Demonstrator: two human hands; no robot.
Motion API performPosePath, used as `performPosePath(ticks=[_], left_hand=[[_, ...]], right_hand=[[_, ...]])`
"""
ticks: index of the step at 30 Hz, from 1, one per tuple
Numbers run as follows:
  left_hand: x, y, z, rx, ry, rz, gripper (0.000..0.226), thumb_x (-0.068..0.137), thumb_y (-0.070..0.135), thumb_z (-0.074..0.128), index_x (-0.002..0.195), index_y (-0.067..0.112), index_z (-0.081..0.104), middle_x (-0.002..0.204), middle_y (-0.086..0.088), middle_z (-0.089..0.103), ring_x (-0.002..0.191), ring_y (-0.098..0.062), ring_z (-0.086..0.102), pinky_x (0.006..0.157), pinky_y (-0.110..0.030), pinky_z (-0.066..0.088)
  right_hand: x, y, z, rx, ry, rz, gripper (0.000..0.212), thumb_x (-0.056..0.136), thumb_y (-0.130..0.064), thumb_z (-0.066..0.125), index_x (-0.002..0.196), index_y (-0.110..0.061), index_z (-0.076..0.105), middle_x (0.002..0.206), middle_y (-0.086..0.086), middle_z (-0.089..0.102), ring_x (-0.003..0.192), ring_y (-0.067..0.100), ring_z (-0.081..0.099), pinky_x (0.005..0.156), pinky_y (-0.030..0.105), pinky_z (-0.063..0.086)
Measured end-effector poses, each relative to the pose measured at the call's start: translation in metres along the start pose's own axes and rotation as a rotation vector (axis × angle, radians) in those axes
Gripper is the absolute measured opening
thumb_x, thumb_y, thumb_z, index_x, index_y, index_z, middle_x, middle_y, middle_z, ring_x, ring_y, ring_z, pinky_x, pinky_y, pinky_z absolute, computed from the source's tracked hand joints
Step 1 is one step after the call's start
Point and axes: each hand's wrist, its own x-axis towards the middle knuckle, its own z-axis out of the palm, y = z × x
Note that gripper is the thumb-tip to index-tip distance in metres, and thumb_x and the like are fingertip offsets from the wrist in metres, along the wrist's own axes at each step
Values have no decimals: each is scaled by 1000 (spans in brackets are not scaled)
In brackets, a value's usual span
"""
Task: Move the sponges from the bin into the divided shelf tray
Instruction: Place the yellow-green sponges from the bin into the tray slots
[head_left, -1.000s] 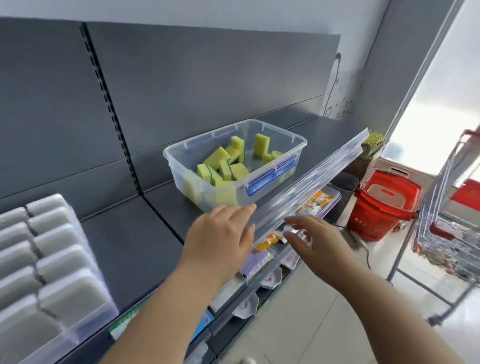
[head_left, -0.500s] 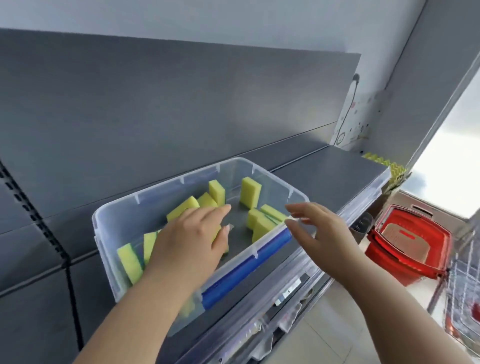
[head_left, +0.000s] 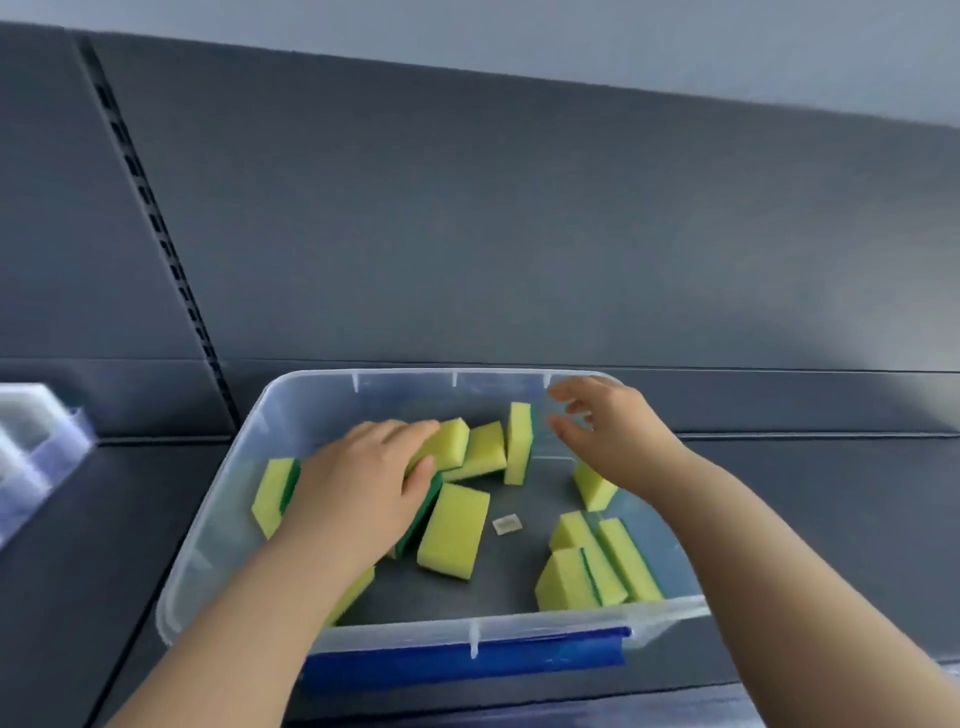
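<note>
A clear plastic bin (head_left: 218, 525) with a blue front latch stands on the dark shelf and holds several yellow sponges with green backs. My left hand (head_left: 358, 488) is inside the bin, fingers and thumb closed round one yellow sponge (head_left: 451, 441) near the middle. My right hand (head_left: 613, 431) hovers over the bin's back right corner with fingers spread, holding nothing, just right of an upright sponge (head_left: 519, 441). More sponges lie at the front right (head_left: 592, 571) and centre (head_left: 454, 530). A corner of the divided shelf tray (head_left: 36, 441) shows at the far left.
The bin sits against the grey back panel (head_left: 519, 234) of the shelving, with a slotted upright (head_left: 156, 218) at the left. Bare dark shelf (head_left: 104, 545) lies between bin and tray. A small paper tag (head_left: 506, 524) rests on the bin floor.
The view has swung down over the bin. My left hand has gone deeper into the bin and closed on a sponge. My right hand has moved over the bin's back right.
</note>
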Motion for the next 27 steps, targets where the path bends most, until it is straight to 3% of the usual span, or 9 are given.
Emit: performPosePath(ticks=[6,9,12,16,17,21,27], left_hand=[[-1,7,16,101,-34,-84,42,97,37,36,138,35,39,131,14,51,120,-10,45,86,-27,43],[-6,6,16,125,-31,-109,41,96,36,38,138,33,41,129,12,53,118,-12,47,84,-28,44],[-12,2,12,139,3,-116,40,96,34,41,136,31,45,127,11,56,115,-14,50,82,-29,44],[-14,-6,6,197,20,-24,34,78,24,72,112,25,67,96,6,70,84,-19,65,59,-29,50],[-13,-7,5,224,2,1,35,78,25,72,112,25,66,96,7,70,84,-18,65,59,-29,50],[8,-10,6,299,-181,45,42,97,36,39,138,33,37,130,12,50,119,-14,45,86,-29,42],[66,-2,31,533,-422,301,43,91,12,45,132,25,44,122,0,51,114,-23,46,85,-35,40]], right_hand=[[56,13,33,-224,-276,129,53,92,-42,49,134,-12,38,131,13,47,113,29,51,93,36,43],[67,15,50,-300,-322,204,65,89,-53,46,135,-8,34,127,15,48,113,32,51,85,37,44],[69,11,61,-317,-290,256,65,88,-53,49,132,-8,34,122,13,51,110,32,54,76,37,44],[69,11,60,-304,-262,279,44,87,-22,52,125,-8,35,118,12,53,105,33,56,73,35,45],[68,12,55,-283,-257,279,44,85,-19,51,125,-8,35,113,11,55,101,32,56,70,33,45],[52,15,25,-157,-185,235,48,82,-18,55,127,-15,37,83,4,53,75,26,53,59,28,41],[-4,10,-8,-116,-61,193,49,83,-28,59,128,-26,39,95,4,60,77,22,55,71,35,51]])
